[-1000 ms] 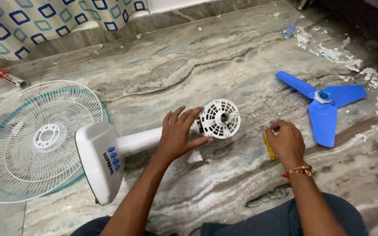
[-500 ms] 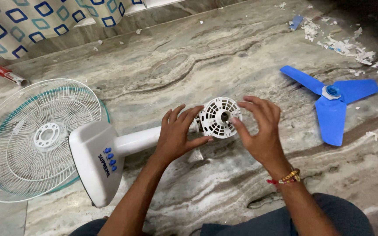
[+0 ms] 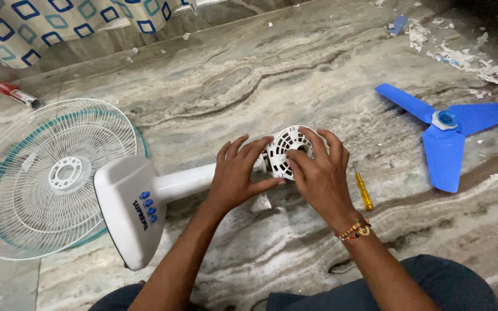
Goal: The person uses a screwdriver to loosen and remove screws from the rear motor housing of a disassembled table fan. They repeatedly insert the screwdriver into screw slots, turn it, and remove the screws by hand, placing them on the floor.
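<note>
White vented plastic fan motor housing (image 3: 288,151) lies on the marbled stone floor (image 3: 295,86), gripped from both sides: left hand (image 3: 238,178) curls its fingers around the neck end, right hand (image 3: 320,175) wraps the round face. Just right lies a yellow-handled screwdriver (image 3: 364,191); left, the white base (image 3: 128,207) and wire guard (image 3: 47,173); farther right, a blue three-blade propeller (image 3: 448,129)

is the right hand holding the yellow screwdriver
No, the yellow screwdriver lies on the marble floor beside the right hand, which rests on the white motor housing.
</note>
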